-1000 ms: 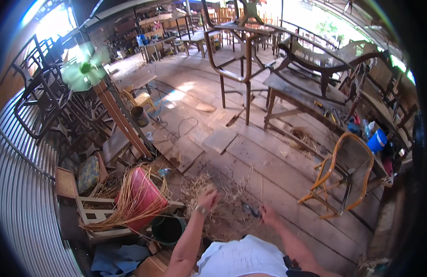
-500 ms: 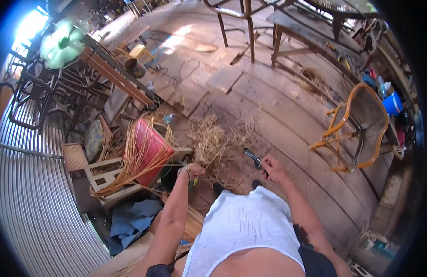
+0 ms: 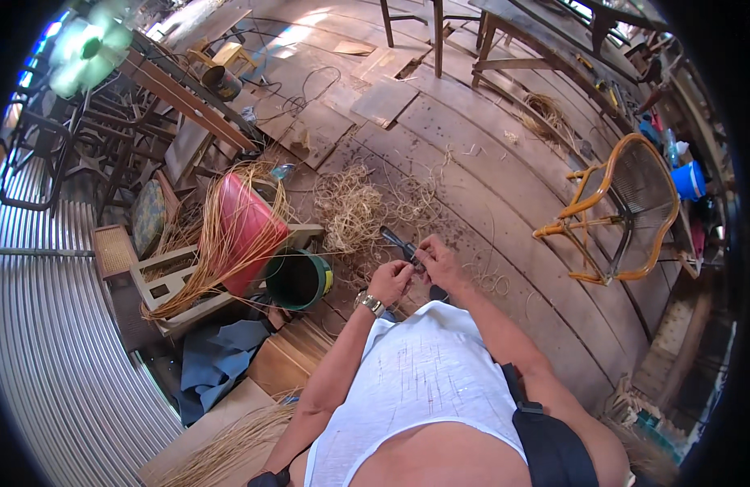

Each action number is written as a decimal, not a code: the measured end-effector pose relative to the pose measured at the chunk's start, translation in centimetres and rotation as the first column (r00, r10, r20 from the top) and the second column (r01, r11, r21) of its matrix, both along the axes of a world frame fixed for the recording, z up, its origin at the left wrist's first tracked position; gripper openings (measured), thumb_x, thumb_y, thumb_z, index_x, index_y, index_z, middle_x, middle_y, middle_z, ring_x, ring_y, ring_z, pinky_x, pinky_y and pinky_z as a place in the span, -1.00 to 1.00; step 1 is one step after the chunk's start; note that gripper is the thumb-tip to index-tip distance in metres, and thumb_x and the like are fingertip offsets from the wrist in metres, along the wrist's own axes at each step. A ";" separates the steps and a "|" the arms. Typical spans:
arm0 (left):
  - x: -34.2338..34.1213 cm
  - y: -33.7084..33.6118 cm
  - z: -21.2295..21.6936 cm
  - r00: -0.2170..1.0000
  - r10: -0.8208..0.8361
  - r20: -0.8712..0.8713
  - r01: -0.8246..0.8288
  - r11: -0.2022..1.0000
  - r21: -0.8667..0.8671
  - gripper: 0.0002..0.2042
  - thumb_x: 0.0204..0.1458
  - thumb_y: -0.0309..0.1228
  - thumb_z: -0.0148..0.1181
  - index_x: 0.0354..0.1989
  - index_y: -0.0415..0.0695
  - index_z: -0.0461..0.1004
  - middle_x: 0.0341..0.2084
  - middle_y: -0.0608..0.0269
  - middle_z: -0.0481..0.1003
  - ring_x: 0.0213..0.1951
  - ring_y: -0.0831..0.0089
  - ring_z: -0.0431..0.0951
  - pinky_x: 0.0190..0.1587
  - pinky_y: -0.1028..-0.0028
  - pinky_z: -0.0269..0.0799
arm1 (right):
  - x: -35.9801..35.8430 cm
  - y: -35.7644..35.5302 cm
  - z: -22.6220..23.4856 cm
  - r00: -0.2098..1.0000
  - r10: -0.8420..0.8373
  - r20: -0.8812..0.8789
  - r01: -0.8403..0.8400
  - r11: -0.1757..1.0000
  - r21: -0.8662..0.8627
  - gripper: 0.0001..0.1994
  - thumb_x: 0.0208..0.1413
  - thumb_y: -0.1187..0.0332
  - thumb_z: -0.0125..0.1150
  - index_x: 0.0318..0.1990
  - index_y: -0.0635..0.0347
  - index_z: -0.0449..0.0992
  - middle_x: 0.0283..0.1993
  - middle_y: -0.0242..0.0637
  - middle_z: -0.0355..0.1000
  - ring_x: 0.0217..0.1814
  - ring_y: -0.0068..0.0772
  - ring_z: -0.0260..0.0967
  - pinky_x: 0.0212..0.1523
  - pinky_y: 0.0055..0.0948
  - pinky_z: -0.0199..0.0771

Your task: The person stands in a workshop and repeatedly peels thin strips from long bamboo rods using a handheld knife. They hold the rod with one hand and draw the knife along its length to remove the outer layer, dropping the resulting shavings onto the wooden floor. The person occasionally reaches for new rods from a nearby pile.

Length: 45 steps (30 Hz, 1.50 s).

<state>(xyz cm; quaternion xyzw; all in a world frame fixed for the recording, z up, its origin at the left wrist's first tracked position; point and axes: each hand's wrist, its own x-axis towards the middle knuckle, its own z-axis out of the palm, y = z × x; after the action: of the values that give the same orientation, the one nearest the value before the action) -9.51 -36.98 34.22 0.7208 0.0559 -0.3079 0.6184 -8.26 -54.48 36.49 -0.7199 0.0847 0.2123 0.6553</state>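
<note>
My right hand (image 3: 441,263) is closed around a dark, slender hand tool (image 3: 397,241) with two arms and a shiny part. It looks like pliers or shears, though the exact kind is unclear. Close beside it, my left hand (image 3: 389,282), with a watch (image 3: 369,303) on the wrist, has its fingers pinched together; whatever they hold is too small to make out. Both hands are in front of my white shirt (image 3: 431,365). Just beyond them, a tangled heap of pale cane strips (image 3: 352,213) lies on the wooden floor (image 3: 505,195).
To the left, long cane strands (image 3: 217,235) drape over a red seat (image 3: 249,231) beside a green bucket (image 3: 298,280). Blue cloth (image 3: 221,361) lies nearer. A fan (image 3: 91,49) stands far left among dark chair frames. At right are a rattan chair (image 3: 626,215) and a blue bucket (image 3: 688,181).
My left hand has moved right, away from the green bucket, and my right hand has come left with the tool. They are now nearly together. The view has shifted slightly.
</note>
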 end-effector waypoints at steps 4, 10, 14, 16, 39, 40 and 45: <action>-0.1 -0.1 -0.5 0.983 -0.098 0.153 0.070 0.981 0.183 -0.76 0.13 -0.30 0.08 -0.27 -0.26 0.54 -0.54 0.36 0.51 -0.52 0.65 0.43 -0.43 0.56 0.37 | -0.4 -0.2 -0.9 0.994 -0.083 -0.069 0.088 0.994 0.068 -0.77 0.19 0.27 0.16 -0.28 0.28 0.36 -0.54 -0.32 0.43 -0.67 -0.57 0.38 -0.72 -0.60 0.26; -0.2 -0.4 -1.5 0.986 -0.121 0.116 0.101 0.981 0.166 -0.75 0.12 -0.30 0.07 -0.30 -0.27 0.54 -0.54 0.31 0.54 -0.48 0.59 0.50 -0.38 0.53 0.41 | -1.2 -0.4 -3.4 0.971 -0.125 -0.205 0.171 0.960 0.224 -0.74 0.16 0.22 0.20 -0.42 0.24 0.42 -0.60 -0.33 0.42 -0.70 -0.58 0.35 -0.72 -0.56 0.29; -0.7 -0.3 -1.4 0.969 -0.219 0.110 0.180 0.941 0.286 -0.74 0.11 -0.31 0.06 -0.33 -0.28 0.53 -0.52 0.24 0.56 -0.47 0.53 0.54 -0.36 0.49 0.45 | -2.1 0.0 -3.7 0.995 -0.065 -0.080 0.060 0.997 -0.055 -0.72 0.15 0.20 0.21 -0.44 0.24 0.43 -0.59 -0.33 0.44 -0.70 -0.59 0.35 -0.70 -0.57 0.31; -1.2 -0.3 -1.3 0.980 -0.192 0.047 0.170 0.941 0.293 -0.74 0.10 -0.30 0.07 -0.32 -0.28 0.53 -0.52 0.21 0.57 -0.46 0.51 0.55 -0.34 0.48 0.45 | -2.4 0.3 -4.1 0.999 -0.031 -0.012 0.029 0.988 -0.149 -0.71 0.14 0.20 0.22 -0.46 0.24 0.43 -0.59 -0.32 0.44 -0.70 -0.59 0.35 -0.70 -0.56 0.32; -2.8 -0.4 -0.1 0.959 -0.195 0.208 0.065 0.859 0.508 -0.78 0.05 -0.29 0.13 -0.29 -0.19 0.52 -0.51 0.10 0.57 -0.43 0.30 0.59 -0.34 0.38 0.46 | -2.9 0.5 -3.4 0.982 -0.054 -0.181 0.080 0.987 0.140 -0.71 0.16 0.22 0.22 -0.46 0.24 0.40 -0.64 -0.35 0.38 -0.70 -0.61 0.31 -0.72 -0.55 0.27; -2.7 -0.3 -0.8 0.978 -0.158 0.135 0.090 0.907 0.411 -0.78 0.05 -0.28 0.13 -0.32 -0.20 0.52 -0.55 0.16 0.56 -0.47 0.36 0.56 -0.38 0.41 0.43 | -2.9 0.5 -3.2 0.980 -0.063 -0.188 0.090 0.986 0.139 -0.72 0.16 0.23 0.22 -0.47 0.24 0.39 -0.65 -0.35 0.37 -0.70 -0.62 0.30 -0.72 -0.55 0.26; -3.0 0.2 -3.3 0.960 0.048 -0.276 -0.095 0.983 -0.160 -0.70 0.13 -0.19 0.12 -0.51 -0.17 0.47 -0.67 0.43 0.41 -0.61 0.62 0.34 -0.54 0.54 0.22 | -3.2 0.2 -2.4 0.985 -0.010 -0.171 0.022 0.998 0.065 -0.73 0.15 0.20 0.21 -0.48 0.17 0.42 -0.66 -0.41 0.36 -0.76 -0.66 0.22 -0.76 -0.64 0.15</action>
<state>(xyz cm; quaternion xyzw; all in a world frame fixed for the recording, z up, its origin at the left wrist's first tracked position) -12.54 -36.74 30.88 0.6136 0.1392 -0.3847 0.6753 -11.49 -54.26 34.12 -0.6762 0.1392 0.2707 0.6709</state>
